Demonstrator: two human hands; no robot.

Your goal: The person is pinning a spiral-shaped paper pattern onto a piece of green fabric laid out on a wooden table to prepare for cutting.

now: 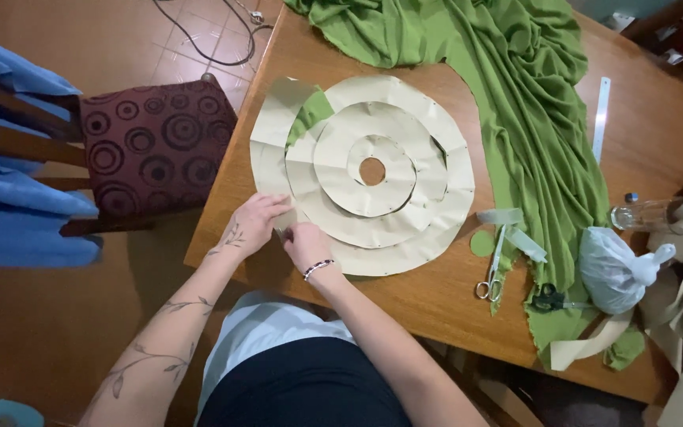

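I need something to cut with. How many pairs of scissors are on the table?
2. Silver scissors lie right of the round paper pattern; black-handled scissors lie by the white plastic bag. The fabric may hide others.

Floor (33, 316): reddish-brown tiles with pale grout lines, visible along the left side and upper left of the view. A dark cable (215, 47) lies looped on the tiles near the top.

Counter (405, 292): brown wood, smooth glossy finish, set at an angle across the view, one corner pointing toward the upper left.

Chair (156, 146): wooden frame, seat upholstered in dark maroon fabric with a pattern of concentric circles, standing just beside the counter's left edge. Blue cloth (17, 190) is draped over its back rails.

Light: even, warm, with soft reflections on the counter top at right.
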